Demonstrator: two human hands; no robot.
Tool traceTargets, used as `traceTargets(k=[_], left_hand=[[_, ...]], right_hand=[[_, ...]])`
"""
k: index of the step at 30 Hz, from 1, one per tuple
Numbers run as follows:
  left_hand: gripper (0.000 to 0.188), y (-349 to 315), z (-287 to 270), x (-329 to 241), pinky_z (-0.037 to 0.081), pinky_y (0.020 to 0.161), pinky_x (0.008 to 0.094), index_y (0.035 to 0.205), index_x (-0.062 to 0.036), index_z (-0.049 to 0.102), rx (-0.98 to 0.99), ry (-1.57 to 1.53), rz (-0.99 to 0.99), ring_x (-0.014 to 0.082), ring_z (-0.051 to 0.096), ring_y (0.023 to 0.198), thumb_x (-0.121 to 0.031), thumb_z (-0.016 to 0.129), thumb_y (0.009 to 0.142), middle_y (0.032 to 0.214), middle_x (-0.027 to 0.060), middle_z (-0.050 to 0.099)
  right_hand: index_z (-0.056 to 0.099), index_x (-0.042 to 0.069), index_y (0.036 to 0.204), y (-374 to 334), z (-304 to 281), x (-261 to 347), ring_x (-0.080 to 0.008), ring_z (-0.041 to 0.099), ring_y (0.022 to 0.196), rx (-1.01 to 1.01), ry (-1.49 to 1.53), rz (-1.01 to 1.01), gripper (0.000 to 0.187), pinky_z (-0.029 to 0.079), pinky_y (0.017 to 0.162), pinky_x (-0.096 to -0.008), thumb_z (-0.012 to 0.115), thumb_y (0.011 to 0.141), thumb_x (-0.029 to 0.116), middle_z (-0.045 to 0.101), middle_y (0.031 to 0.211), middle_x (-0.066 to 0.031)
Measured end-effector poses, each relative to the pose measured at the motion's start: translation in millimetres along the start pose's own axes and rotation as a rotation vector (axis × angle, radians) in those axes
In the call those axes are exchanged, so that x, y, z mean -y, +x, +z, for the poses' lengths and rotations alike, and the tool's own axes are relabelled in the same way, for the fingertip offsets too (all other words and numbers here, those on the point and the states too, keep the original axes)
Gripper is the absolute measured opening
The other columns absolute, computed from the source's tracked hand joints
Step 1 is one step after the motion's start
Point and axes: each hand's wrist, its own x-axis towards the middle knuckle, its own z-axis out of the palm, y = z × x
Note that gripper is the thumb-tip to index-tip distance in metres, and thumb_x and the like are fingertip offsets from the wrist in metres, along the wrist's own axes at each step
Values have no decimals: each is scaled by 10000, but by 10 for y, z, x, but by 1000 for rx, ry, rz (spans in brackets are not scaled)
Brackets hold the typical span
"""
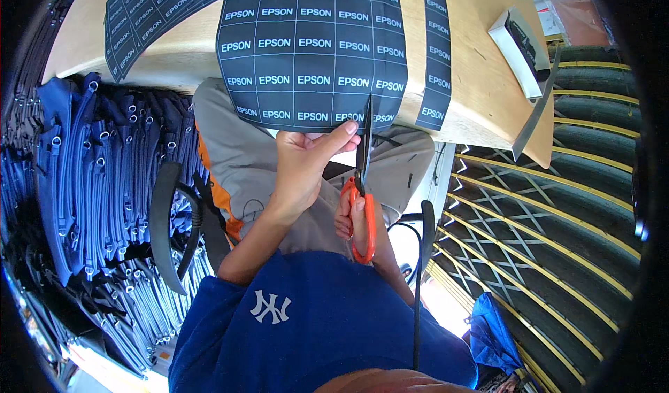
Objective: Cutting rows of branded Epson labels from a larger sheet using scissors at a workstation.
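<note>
Your black label sheet [313, 62] reaches over the near edge of the wooden table [474, 3], its far end meeting the top of the view, where part is cut off. Your left hand [306, 166] pinches the sheet's near edge, thumb on top and fingers curled beneath, their tips partly out of sight. Just below the sheet, your right hand [354, 219] is closed round the orange-handled scissors [361, 173]; the handles hide some fingers. One blade lies over the sheet beside its right-hand column; the other is hidden, so you cannot tell how far the blades are spread. Right of the sheet lies a narrow label strip [436, 58], and farther right an open white box [507, 55] whose dark contents are hard to make out. Left of the sheet, more label sheets [157, 17] overlap, cut off at the top.
</note>
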Motion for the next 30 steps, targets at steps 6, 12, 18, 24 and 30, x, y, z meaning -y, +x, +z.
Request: traceTargets(k=[6,12,18,24,30], left_hand=[[123,5,6,3,527,619,216,922,5,627,-5,18,-17,133,639,708,-15,644,801,843,86,652],[106,28,36,34,498,587,208,910,-4,630,-25,-1,-1,114,618,676,-32,644,808,825,69,648],[99,38,29,48,480,582,205,908,-6,632,-46,22,30,101,604,672,-45,639,817,822,63,646],[101,-4,43,41,462,578,203,907,-11,629,-20,59,5,96,586,664,-60,643,819,808,54,638],[98,-10,26,45,453,590,202,907,-17,626,2,46,2,91,570,657,-68,640,824,798,45,630]], right_hand=[[361,71,759,-22,3,-2,-73,343,435,-63,-131,-25,486,299,400,-217,409,893,535,357,544,-7],[366,71,752,-17,-18,-33,-71,345,421,-69,-169,-36,467,292,380,-219,418,899,511,357,540,0],[425,35,814,-26,-92,-75,-57,382,552,-53,-295,-44,312,331,493,-226,456,934,321,384,624,24],[334,72,843,-8,-34,-21,-55,318,551,57,-159,-151,527,294,485,-194,437,847,589,334,671,2],[334,66,863,14,-46,-18,-54,306,570,74,-163,-121,558,284,499,-194,417,838,617,321,682,4]])
